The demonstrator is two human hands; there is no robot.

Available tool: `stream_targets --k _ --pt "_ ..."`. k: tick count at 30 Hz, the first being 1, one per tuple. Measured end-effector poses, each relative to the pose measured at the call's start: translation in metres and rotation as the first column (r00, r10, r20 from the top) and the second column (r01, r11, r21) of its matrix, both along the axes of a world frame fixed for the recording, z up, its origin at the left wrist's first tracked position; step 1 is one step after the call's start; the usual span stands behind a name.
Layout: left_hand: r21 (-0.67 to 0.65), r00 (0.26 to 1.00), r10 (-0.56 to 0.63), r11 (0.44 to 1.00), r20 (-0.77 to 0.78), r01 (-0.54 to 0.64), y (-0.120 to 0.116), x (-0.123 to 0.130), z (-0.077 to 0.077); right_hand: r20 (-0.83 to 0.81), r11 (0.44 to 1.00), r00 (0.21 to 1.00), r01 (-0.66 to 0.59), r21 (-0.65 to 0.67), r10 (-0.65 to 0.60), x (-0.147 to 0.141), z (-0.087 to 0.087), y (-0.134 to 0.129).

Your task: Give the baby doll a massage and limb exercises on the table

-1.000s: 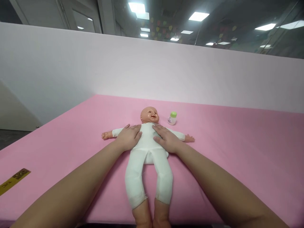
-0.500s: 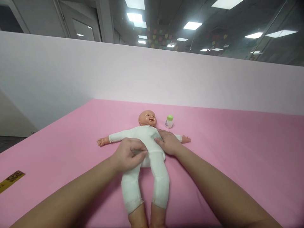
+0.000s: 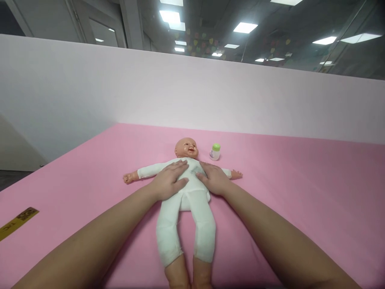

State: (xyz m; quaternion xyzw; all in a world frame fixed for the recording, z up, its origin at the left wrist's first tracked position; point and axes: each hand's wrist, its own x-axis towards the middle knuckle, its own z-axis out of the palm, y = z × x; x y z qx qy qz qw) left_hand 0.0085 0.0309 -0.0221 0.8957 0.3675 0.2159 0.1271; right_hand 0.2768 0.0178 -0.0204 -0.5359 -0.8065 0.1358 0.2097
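Note:
A baby doll [image 3: 192, 185] in a white cloth body lies on its back, head away from me and arms spread wide. My left hand [image 3: 171, 178] rests flat on the left side of its chest, fingers stretched toward the shoulder. On the right side of the chest lies my right hand [image 3: 214, 177], palm down with the thumb apart. Neither hand grips anything. Just beyond the doll's right-hand arm stands a small clear jar [image 3: 214, 154] with a green lid, upright and apart from my hands. The doll's feet are cut off by the lower edge.
Pink cloth [image 3: 285, 180] covers the table under the doll. A yellow strip [image 3: 18, 224] with a printed code lies at the left. A white partition [image 3: 192, 92] rises behind the table, with glass and ceiling lights above it.
My left hand has moved up from the doll's hip to its chest, and its curled fingers have straightened out flat. My right hand stays in place on the chest.

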Motion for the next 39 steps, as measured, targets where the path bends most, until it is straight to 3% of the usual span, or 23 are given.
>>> stream_targets --k 6,11,16,21,25,30,34,37,39 --pt "-0.005 0.967 0.239 0.971 -0.088 -0.241 0.026 -0.020 -0.011 -0.007 1.000 1.000 -0.013 0.019 0.014 0.001 0.004 -0.001" --pt "0.026 0.940 0.302 0.953 -0.155 -0.302 0.032 -0.050 -0.009 -0.068 0.998 0.996 -0.052 0.026 0.054 0.003 0.010 -0.004" --pt "-0.033 0.860 0.448 0.883 -0.246 -0.469 0.045 -0.085 -0.008 -0.036 0.997 0.998 0.059 -0.040 -0.061 0.014 0.016 -0.003" --pt "-0.151 0.797 0.552 0.790 -0.244 -0.594 0.060 -0.129 -0.008 0.042 0.979 0.984 0.174 -0.105 -0.171 0.056 0.021 0.005" --pt "-0.160 0.735 0.660 0.718 -0.156 -0.678 0.069 -0.154 -0.012 0.036 0.931 0.984 0.176 -0.320 -0.173 0.103 0.024 0.009" --pt "-0.273 0.748 0.663 0.720 0.002 -0.638 0.070 -0.154 -0.016 0.013 0.923 0.963 0.262 -0.282 -0.269 0.126 0.024 0.013" --pt "-0.445 0.694 0.686 0.703 0.217 -0.555 0.069 -0.146 -0.014 -0.080 0.908 0.933 0.319 -0.272 -0.351 0.126 0.020 0.016" --pt "-0.660 0.522 0.700 0.687 0.487 -0.306 0.071 -0.143 -0.014 -0.335 0.892 0.871 0.214 -0.398 -0.359 0.134 0.014 0.021" --pt "-0.729 0.362 0.726 0.666 0.585 -0.156 0.074 -0.141 -0.016 -0.515 0.868 0.767 0.107 -0.484 -0.382 0.142 0.006 0.025"
